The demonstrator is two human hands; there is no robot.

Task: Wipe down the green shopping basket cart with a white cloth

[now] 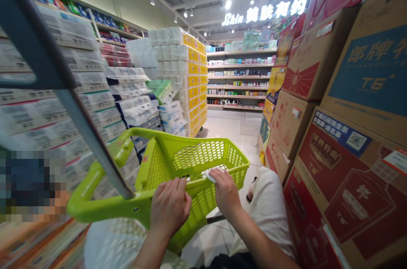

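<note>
A lime-green plastic shopping cart (149,161) with perforated basket walls stands close in front of me. My left hand (170,205) is closed over its near rim, fingers curled to the inner side. Farther along the same rim, my right hand (225,186) presses a small white wipe (209,174) against the edge, its fingers bent over it. Whether the wipe is cloth or tissue I cannot tell. A metal pole (95,142) rises from the cart near its handle (95,212). A few small dark and white bits show inside the basket, too small to name.
Stacked cartons (352,163) rise close on my right. Packs of tissue paper (190,87) are piled beyond the cart and along the left. A tiled aisle (235,127) leads to shelves of small goods (238,76). A blurred-out person (28,184) is at the left edge.
</note>
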